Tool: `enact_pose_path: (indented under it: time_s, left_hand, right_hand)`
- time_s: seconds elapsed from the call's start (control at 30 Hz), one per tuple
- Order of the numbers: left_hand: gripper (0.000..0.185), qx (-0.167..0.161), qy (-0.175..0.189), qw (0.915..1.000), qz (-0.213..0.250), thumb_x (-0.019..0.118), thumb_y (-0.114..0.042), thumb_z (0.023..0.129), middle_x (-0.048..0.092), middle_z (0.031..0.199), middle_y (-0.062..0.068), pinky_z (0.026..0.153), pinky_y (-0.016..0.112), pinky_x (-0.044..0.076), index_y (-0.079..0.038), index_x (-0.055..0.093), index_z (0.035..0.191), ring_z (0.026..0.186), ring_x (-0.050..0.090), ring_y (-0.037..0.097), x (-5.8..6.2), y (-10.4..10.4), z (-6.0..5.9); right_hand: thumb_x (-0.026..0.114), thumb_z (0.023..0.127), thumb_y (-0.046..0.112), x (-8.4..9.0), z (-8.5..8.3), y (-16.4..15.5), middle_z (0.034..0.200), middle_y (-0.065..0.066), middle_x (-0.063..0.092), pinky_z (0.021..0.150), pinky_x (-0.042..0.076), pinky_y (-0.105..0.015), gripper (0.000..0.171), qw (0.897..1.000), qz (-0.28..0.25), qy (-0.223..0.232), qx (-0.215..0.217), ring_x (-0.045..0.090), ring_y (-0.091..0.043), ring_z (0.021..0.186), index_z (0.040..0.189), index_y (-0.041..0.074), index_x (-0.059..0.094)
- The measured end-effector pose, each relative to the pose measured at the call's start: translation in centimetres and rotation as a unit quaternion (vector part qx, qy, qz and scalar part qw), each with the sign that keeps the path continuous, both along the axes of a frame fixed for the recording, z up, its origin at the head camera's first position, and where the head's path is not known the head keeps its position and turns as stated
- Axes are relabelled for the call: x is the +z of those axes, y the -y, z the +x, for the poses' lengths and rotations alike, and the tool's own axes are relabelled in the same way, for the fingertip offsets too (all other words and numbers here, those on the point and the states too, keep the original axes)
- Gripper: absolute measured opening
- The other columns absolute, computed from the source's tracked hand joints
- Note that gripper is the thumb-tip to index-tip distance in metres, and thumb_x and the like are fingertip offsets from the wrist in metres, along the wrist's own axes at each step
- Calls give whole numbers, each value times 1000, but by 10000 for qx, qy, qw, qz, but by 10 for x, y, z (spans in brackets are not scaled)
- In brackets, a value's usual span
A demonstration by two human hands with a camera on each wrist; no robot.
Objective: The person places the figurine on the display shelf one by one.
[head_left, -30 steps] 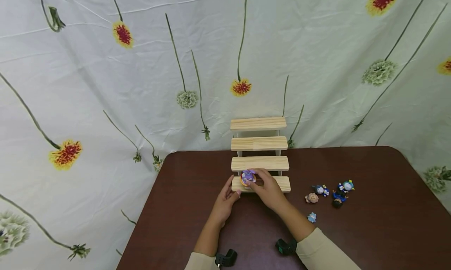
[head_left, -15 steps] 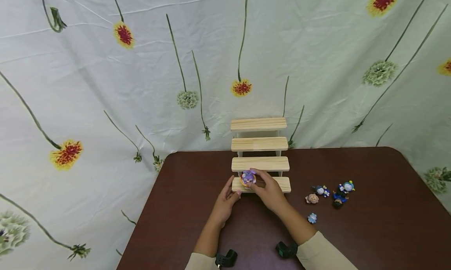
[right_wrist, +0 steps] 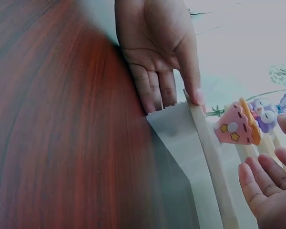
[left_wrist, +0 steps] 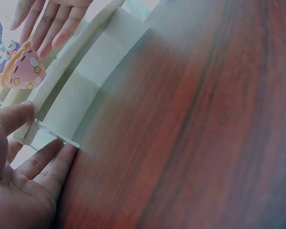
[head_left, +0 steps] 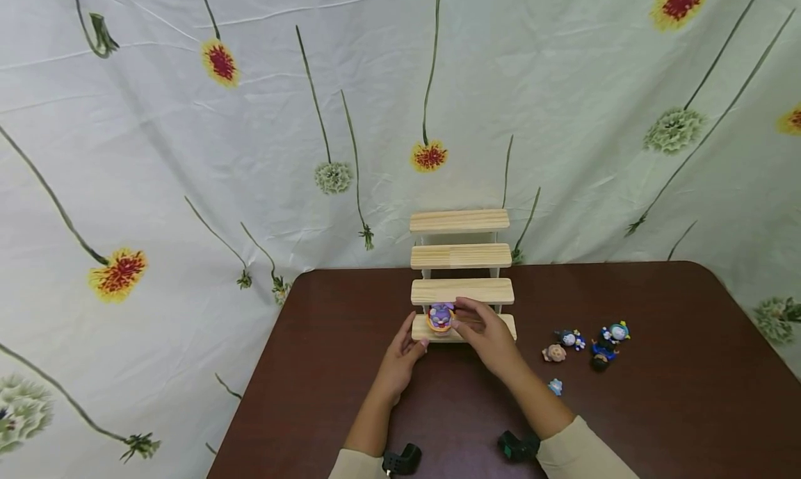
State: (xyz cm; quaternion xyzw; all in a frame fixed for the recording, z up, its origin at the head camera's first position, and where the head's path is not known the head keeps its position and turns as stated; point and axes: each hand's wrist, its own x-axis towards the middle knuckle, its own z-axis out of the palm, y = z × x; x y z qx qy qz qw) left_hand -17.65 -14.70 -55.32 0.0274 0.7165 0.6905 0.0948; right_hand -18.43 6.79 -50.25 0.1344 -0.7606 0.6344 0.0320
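Bracing the left end of the wooden step stand [head_left: 462, 289] with the left hand [head_left: 402, 355]: grip apart, fingers straight against the end of the lowest step, thumb lying along its top edge, palm just off the dark brown worktop [head_left: 325, 368]. Standing upright on that lowest step, toward the stand's left end: a small purple figure [head_left: 441, 316] with long ears, set in a pink and orange base dotted with stars. Hovering just right of the figure, over the middle of the lowest step, the right hand [head_left: 487, 334]: grip apart, fingers relaxed and spread, clear of the figure in the right wrist view. Rising behind the lowest step, three more bare steps of the stand, backing onto a flowered cloth [head_left: 188, 152]. Lying on the worktop well to the right of the stand, a loose cluster of small figures [head_left: 591, 343] in blue, white and tan, too small to tell apart. Lying nearer than that cluster, right of the stand's front, one pale blue piece [head_left: 554, 386] beside the right forearm.
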Motion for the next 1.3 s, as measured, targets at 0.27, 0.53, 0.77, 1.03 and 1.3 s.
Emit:
enact_pose_path:
  time_s: [0.27, 0.53, 0.77, 1.03, 1.3]
  left_hand:
    - [71, 35, 35, 10000, -75, 62, -30, 102, 40, 161, 12, 115, 43, 43, -33, 23, 162, 141, 47, 30, -1, 0, 0]
    - [69, 39, 43, 9999, -140, 60, -31, 103, 40, 161, 12, 115, 44, 43, -34, 23, 161, 141, 48, 30, -2, 0, 1]
    - [70, 14, 37, 9999, -147, 60, -32, 103, 42, 160, 10, 116, 45, 42, -35, 23, 161, 140, 48, 29, 0, 1, 1]
    - [71, 23, 30, 9998, -216, 60, -30, 103, 42, 160, 12, 114, 45, 44, -30, 22, 162, 137, 51, 29, 2, 1, 0]
    - [70, 54, 8, 9997, -217, 60, -29, 103, 43, 158, 15, 111, 40, 47, -29, 22, 162, 133, 54, 28, 1, 1, -1]
  right_hand:
    - [67, 99, 20, 6, 4, -7, 144, -15, 57, 105, 52, -39, 48, 9998, 34, 159, -94, 59, -32, 130, 143, 6, 53]
    - [67, 99, 26, 0, 6, -17, 140, -13, 61, 102, 53, -28, 45, 9998, 81, 12, -184, 60, -29, 128, 140, 11, 58]
    - [67, 99, 25, 3, 12, -26, 137, -20, 62, 97, 52, -17, 42, 9993, 18, -245, -267, 61, -31, 125, 138, 9, 59]
    - [67, 99, 17, 5, 18, -38, 135, -23, 62, 96, 51, -14, 40, 9984, -127, -372, -408, 61, -33, 124, 136, 5, 60]
    - [66, 99, 15, 3, 23, -55, 134, -25, 62, 93, 50, -10, 39, 9975, -182, -399, -553, 63, -10, 118, 135, 2, 59]
